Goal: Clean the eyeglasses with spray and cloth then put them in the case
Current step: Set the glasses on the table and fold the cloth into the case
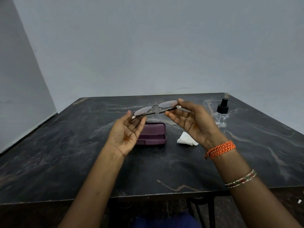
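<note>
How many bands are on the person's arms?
2, both on the right arm: an orange woven band at the wrist, a beaded bangle lower on the forearm. The left arm shows none.

One view only, head-mounted. I'm looking forward and down, close over the dark marble table [65, 162], near edge low in frame, far edge mid-frame. Grey wall [148, 46] fills the top half. Both forearms enter from below.

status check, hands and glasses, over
Left hand and right hand pinch folded thin metal-framed eyeglasses by the ends. Purple case below, shut. Nothing blocking.
</note>
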